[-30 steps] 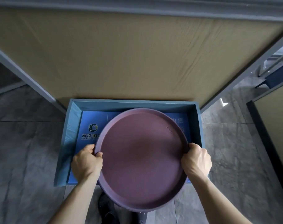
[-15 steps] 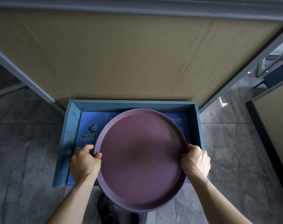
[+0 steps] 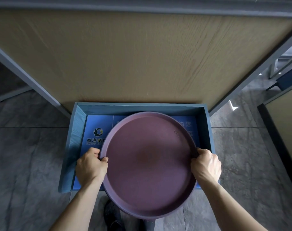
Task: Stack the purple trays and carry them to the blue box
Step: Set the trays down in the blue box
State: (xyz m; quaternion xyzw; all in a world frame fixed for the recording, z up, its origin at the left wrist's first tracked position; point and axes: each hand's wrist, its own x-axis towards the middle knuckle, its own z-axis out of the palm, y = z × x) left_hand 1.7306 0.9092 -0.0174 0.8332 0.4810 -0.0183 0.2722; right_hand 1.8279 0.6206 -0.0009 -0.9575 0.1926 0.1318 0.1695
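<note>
A round purple tray [image 3: 148, 164] hangs above the open blue box [image 3: 75, 147] on the floor; its near edge sticks out past the box's front. How many trays are stacked under the top one is hidden. My left hand [image 3: 90, 165] grips the tray's left rim, thumb over the edge. At the right rim my right hand [image 3: 206, 165] holds on the same way. The box floor bears a blue printed sheet with a logo [image 3: 98, 132].
A tan wooden panel [image 3: 142, 55] with grey framing stands directly behind the box. Grey stone floor tiles [image 3: 25, 164] lie on both sides. My dark shoes [image 3: 113, 217] show under the tray's near edge. Another tan panel [image 3: 286, 127] stands at the right.
The tray and both hands have shifted slightly forward and down over the box. Both grips stay the same.
</note>
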